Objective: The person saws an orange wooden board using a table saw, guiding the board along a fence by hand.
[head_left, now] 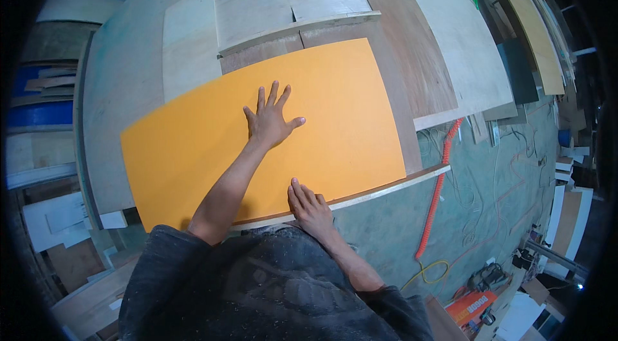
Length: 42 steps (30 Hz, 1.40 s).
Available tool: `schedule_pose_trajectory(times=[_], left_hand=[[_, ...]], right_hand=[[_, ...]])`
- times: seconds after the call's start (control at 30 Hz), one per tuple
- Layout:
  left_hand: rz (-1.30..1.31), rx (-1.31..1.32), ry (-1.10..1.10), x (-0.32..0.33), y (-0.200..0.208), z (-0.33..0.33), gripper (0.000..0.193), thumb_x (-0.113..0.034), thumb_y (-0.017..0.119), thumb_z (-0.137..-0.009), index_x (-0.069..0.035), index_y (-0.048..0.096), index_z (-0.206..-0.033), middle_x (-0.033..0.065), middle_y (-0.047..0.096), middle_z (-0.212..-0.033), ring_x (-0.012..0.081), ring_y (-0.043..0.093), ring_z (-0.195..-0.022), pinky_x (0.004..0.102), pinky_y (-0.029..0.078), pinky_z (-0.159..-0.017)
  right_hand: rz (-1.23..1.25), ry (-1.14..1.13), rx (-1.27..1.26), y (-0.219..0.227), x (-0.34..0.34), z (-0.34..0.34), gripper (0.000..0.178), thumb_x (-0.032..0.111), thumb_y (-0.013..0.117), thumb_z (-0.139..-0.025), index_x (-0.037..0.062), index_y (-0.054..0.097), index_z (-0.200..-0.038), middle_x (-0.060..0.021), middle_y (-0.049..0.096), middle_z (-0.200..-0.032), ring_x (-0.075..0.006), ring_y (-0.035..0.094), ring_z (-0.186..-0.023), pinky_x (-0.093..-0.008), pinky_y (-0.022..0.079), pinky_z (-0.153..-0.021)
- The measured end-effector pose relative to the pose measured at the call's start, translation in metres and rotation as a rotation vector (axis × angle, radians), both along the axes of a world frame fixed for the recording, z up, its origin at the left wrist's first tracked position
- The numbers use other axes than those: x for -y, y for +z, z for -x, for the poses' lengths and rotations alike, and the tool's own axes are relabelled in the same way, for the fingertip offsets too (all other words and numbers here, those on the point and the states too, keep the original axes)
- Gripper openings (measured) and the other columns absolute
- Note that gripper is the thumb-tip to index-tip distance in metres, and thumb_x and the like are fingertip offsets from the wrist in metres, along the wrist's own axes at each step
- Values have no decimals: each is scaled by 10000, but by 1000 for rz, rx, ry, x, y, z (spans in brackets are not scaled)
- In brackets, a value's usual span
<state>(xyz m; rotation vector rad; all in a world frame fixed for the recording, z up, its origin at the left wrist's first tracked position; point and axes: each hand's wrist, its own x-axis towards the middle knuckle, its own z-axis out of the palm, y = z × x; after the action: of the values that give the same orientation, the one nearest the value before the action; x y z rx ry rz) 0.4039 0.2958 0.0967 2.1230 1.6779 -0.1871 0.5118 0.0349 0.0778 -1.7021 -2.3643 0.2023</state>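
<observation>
A large orange-yellow sheet [335, 103] lies on the workbench in front of me, its near edge close to my body. My left hand [269, 125] rests flat near the sheet's middle, fingers spread wide. At the near edge is my right hand [312, 212], its fingers stretched forward over the sheet's rim and holding nothing that I can see. A pale wooden strip [386, 184] runs along that near edge and sticks out beyond the sheet on the right. Another wooden strip [302, 32] lies just past the sheet's far edge.
Broad grey and brown boards [412, 38] cover the bench beyond the sheet. A coiled red hose [435, 206] hangs down at the right, above a green floor [476, 193] with loose cables. Stacked panels [537, 25] stand far right; an orange box [472, 307] sits lower right.
</observation>
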Motion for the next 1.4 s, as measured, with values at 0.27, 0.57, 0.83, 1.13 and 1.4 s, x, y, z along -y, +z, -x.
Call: schedule_pose_trajectory(times=[0.27, 0.57, 0.83, 1.13, 1.4], left_hand=[[-6, -2, 6, -112, 2, 5, 1020, -691, 722, -871, -324, 237, -1690, 24, 103, -1789, 373, 76, -1637, 825, 190, -1182], [-33, -30, -15, -196, -1, 5, 1015, -704, 707, -872, -337, 231, -1689, 19, 103, -1789, 373, 107, -1633, 813, 214, -1188], [-50, -85, -47, -283, -15, 13, 1029, -760, 664, -870, -341, 210, -1693, 13, 94, -1790, 368, 122, -1632, 799, 241, -1189], [-65, -104, -69, -391, -28, 13, 1074, -790, 675, -834, -364, 195, -1694, 10, 93, -1790, 380, 139, -1627, 773, 245, -1204], [-95, -112, -60, -461, -42, 19, 1098, -815, 686, -794, -385, 216, -1687, 8, 105, -1789, 389, 150, -1624, 762, 234, -1215]], right_hand=[[82, 54, 2, 4, -113, 4, 1017, 508, 863, -641, 1, 562, -1469, -165, 482, -1627, -219, 656, -983, -344, 533, -823], [127, 52, -4, -7, -194, 8, 1103, 601, 870, -630, -10, 539, -1485, -195, 470, -1623, -245, 669, -993, -367, 545, -832], [120, 43, -79, -8, -280, 13, 1140, 606, 905, -609, -57, 537, -1460, -229, 502, -1574, -270, 683, -1017, -394, 562, -832], [64, 35, -22, -24, -382, 17, 1220, 762, 858, -583, -37, 551, -1452, -207, 510, -1576, -303, 716, -1031, -404, 595, -829], [97, 19, -11, -23, -441, 23, 1233, 773, 853, -567, -32, 551, -1451, -197, 528, -1567, -301, 717, -1056, -405, 594, -846]])
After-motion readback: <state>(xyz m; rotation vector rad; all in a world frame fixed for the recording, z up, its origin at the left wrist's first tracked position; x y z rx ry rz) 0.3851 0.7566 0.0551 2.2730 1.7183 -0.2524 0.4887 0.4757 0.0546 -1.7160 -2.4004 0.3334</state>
